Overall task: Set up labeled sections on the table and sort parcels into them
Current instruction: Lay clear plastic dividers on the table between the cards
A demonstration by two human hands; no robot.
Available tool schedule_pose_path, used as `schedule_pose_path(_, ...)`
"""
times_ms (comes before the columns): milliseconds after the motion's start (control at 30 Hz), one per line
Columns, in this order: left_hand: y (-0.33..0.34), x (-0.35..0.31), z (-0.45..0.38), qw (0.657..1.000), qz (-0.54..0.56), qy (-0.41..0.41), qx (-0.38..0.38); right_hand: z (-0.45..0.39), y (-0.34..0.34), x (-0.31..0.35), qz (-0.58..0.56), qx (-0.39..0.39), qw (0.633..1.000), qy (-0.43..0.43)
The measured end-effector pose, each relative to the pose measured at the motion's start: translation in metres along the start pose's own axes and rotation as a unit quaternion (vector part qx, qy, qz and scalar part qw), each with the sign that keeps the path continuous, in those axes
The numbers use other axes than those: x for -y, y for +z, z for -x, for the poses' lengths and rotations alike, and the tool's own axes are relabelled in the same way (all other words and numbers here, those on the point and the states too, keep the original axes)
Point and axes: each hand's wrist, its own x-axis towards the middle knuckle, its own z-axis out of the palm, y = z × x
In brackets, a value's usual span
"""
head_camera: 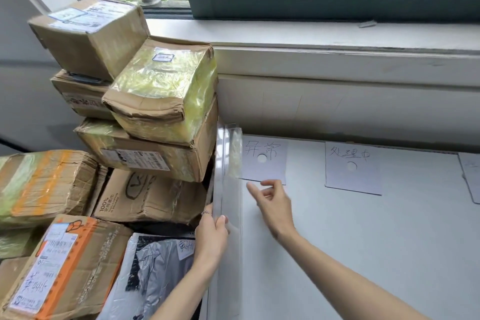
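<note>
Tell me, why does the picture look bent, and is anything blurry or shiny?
Head view: the wide lens bows the window frame and sill. The right hand is softly motion-blurred. Daylight glares off the clear sheet that the left hand holds, and off the yellow-taped box.

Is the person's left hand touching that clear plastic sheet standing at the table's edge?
Touching. The head view shows the left hand gripping the clear plastic sheet, its thumb pressed against the sheet's front face.

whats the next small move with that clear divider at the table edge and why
Probably bring the right hand over to steady the clear plastic divider sheet: only the left hand pinches it, upright at the white table edge, beside the stacked cardboard parcels.
</note>
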Motion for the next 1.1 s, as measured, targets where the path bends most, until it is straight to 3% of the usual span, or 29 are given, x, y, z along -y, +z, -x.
schedule_pose_path(67,0.004,-0.006,0.005,1.0,0.017,-0.007,0.013,0.033,0.01,-0.012,0.01,0.032,0.999,0.038)
schedule_pose_path(167,0.006,-0.021,0.019,0.994,0.086,-0.026,0.054,0.062,0.017,-0.022,-0.025,0.0,0.997,0.077)
schedule_pose_path(300,0.001,-0.025,0.04,0.978,0.171,-0.054,0.103,0.08,0.011,-0.026,-0.031,-0.032,0.996,0.077)
schedule_pose_path(433,-0.009,-0.013,0.049,0.941,0.291,-0.084,0.152,0.094,0.003,-0.03,-0.082,-0.046,0.994,0.05)
schedule_pose_path(633,-0.012,0.012,0.067,0.929,0.284,-0.072,0.227,0.11,-0.006,-0.044,-0.138,-0.027,0.989,0.045)
schedule_pose_path(767,-0.006,0.016,0.084,0.931,0.284,-0.059,0.22,0.122,-0.016,-0.052,-0.125,-0.019,0.991,0.051)
schedule_pose_path(1000,-0.001,0.016,0.103,0.955,0.256,-0.032,0.147,0.133,-0.012,-0.056,-0.023,-0.054,0.998,-0.005)
schedule_pose_path(1100,-0.002,0.019,0.104,0.961,0.245,-0.03,0.122,0.137,-0.007,-0.055,-0.009,-0.028,0.999,-0.024)
